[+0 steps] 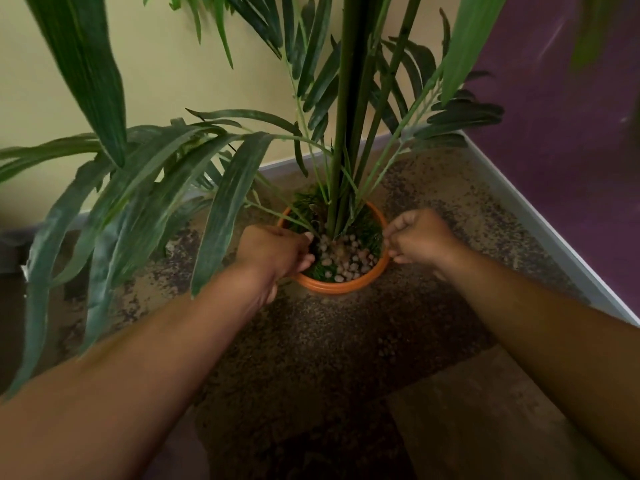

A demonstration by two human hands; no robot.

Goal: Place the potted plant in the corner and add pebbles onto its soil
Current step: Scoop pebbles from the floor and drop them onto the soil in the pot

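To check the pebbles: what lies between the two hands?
In the head view, between left hand and right hand lie pebbles, green moss and plant stems inside the orange pot.

The speckled brown floor (346, 341) carries the orange pot (343, 287) in the wall corner.

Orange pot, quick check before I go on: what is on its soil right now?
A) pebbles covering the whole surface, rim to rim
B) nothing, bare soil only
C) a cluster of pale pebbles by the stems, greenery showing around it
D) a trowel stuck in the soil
C: pale pebbles lie clustered at the foot of the stems in the orange pot, with green cover showing beside them.
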